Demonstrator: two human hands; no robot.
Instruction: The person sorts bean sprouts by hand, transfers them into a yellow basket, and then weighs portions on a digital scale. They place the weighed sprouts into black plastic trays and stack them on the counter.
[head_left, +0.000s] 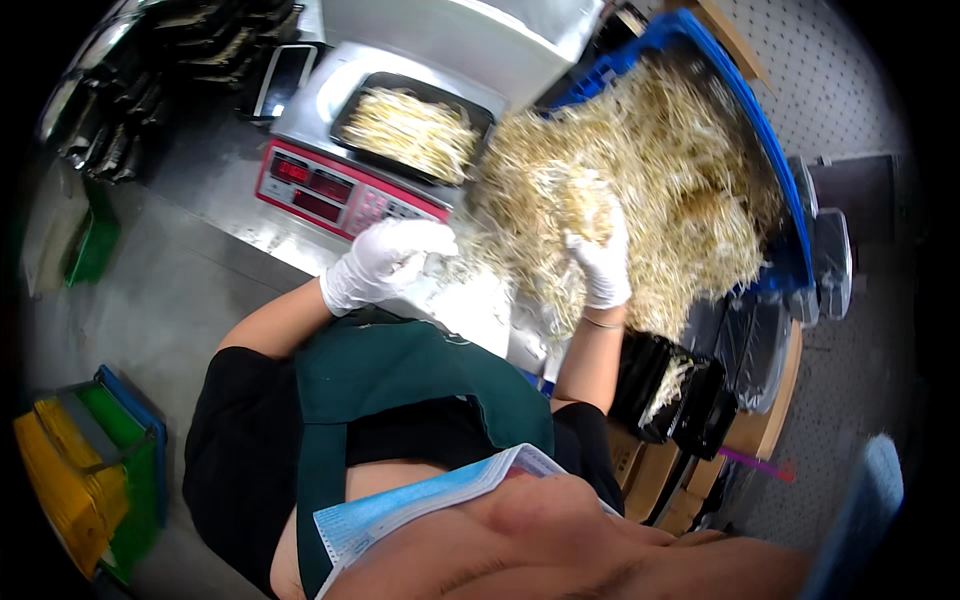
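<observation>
My right hand (604, 259), in a white glove, holds a clump of bean sprouts (587, 204) above a large heap of bean sprouts (660, 150). The heap spills from a blue plastic crate (780, 142) onto the metal table. Close to the front edge of a red digital scale (360, 196) is my left hand (390, 259), also gloved, its fingers curled. Whether it holds anything is unclear. On the scale's metal platform rests a black plastic tray (409, 169), with bean sprouts (409, 131) lying lengthwise in it.
Stacked black trays (217, 37) stand at the far left, near a phone (285, 79). A white box (442, 37) rises behind the scale. Black trays (667, 390) with some sprouts and cardboard boxes (761, 427) sit at right. Yellow and green bins (97, 480) stand lower left.
</observation>
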